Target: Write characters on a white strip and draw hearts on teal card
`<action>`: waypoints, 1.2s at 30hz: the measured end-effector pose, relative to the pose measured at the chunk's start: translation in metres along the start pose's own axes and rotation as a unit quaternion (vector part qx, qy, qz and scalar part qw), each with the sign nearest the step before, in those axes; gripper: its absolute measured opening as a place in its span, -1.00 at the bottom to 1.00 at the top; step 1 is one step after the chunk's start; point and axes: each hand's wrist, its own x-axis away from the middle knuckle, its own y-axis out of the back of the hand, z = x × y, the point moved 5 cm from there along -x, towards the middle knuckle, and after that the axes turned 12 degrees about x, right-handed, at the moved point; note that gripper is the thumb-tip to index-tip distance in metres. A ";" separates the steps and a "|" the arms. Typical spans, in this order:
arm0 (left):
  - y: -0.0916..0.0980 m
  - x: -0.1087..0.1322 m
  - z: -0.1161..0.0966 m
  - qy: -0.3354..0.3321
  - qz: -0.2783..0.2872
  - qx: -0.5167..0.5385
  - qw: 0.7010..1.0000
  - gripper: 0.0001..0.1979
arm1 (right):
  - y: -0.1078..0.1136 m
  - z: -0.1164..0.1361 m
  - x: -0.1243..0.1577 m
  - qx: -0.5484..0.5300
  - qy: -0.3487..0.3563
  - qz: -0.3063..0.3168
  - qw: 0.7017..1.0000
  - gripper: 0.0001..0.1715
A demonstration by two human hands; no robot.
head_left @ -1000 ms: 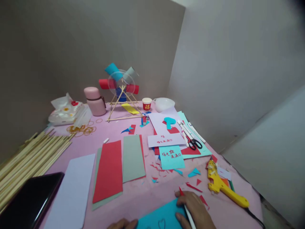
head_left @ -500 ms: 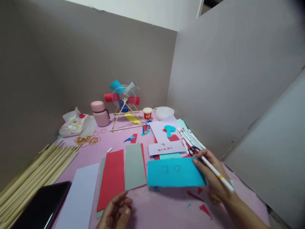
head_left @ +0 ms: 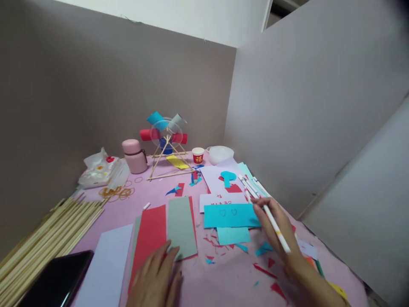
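Observation:
My right hand point(head_left: 277, 230) grips a white pen point(head_left: 274, 228) and pinches the right end of a blue paper strip point(head_left: 230, 215) with two small hearts drawn on it. The strip lies over a white label and a lighter blue card point(head_left: 233, 235) on the pink table point(head_left: 220, 277). My left hand point(head_left: 156, 277) rests palm down, fingers flat and stretched out, on the near ends of a red sheet point(head_left: 150, 234) and a grey sheet point(head_left: 181, 226). It holds nothing.
A stick-and-paper wheel model point(head_left: 166, 140), pink flask point(head_left: 136, 155), red cup point(head_left: 198, 155) and white bowl point(head_left: 220, 153) stand at the back. Bamboo sticks point(head_left: 41, 238) and a dark phone point(head_left: 54, 281) lie left. Pens, scissors and paper scraps lie near my right hand.
My right hand carried the blue strip from the near edge up and away, laying it over the cards. My left hand left the strip and moved onto the red and grey sheets.

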 end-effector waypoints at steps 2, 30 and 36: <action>-0.004 -0.014 -0.006 -0.003 0.028 -0.052 0.998 -0.61 | -0.018 0.002 0.035 -0.006 -0.054 0.079 0.995 -0.65; -0.007 -0.018 -0.017 -0.057 0.045 -0.045 0.996 -0.68 | -0.093 0.003 0.104 -0.087 0.005 0.346 0.934 -0.40; -0.002 -0.019 -0.019 -0.050 0.042 -0.033 0.997 -0.76 | -0.092 0.007 0.101 -0.093 0.021 0.339 0.936 -0.40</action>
